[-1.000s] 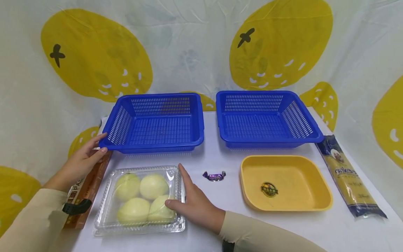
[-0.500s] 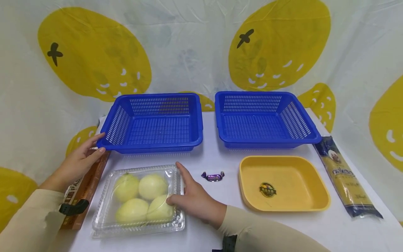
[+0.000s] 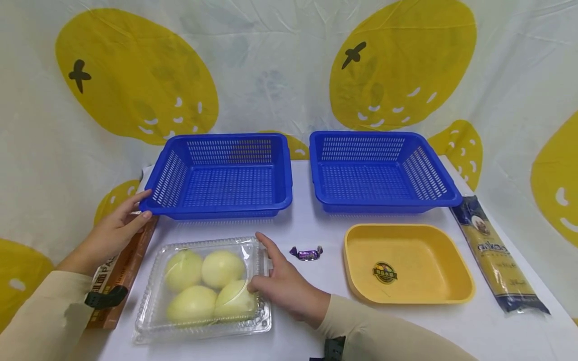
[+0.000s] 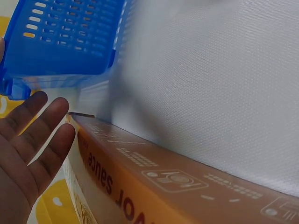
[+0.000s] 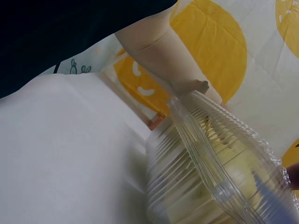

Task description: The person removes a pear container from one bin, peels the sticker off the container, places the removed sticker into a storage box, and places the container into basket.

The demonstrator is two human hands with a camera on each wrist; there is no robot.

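A clear plastic clamshell box (image 3: 155, 281), lid down, sits at the front left with several pale yellow-green round fruits (image 3: 223, 269) inside. My right hand (image 3: 289, 286) grips its right side, thumb over the lid's edge and forefinger along the far right corner. In the right wrist view the ribbed box wall (image 5: 187, 158) fills the lower right. My left hand (image 3: 110, 231) holds the near left corner of the left blue basket (image 3: 221, 208) between thumb and forefinger. Its other fingers (image 4: 53, 116) stretch out below the rim in the left wrist view, beside a brown box (image 4: 154, 172) with "sauce" printed on it.
A second blue basket (image 3: 388, 203) stands at the back right, with a yellow tub (image 3: 420, 260) in front of it. A purple-wrapped candy (image 3: 308, 253) lies mid-table. A gold and navy packet (image 3: 498, 255) lies along the right table edge. A printed curtain (image 3: 275, 60) hangs behind.
My right hand and the clamshell box's right side have shifted slightly to the right. The left hand keeps its place at the basket corner.
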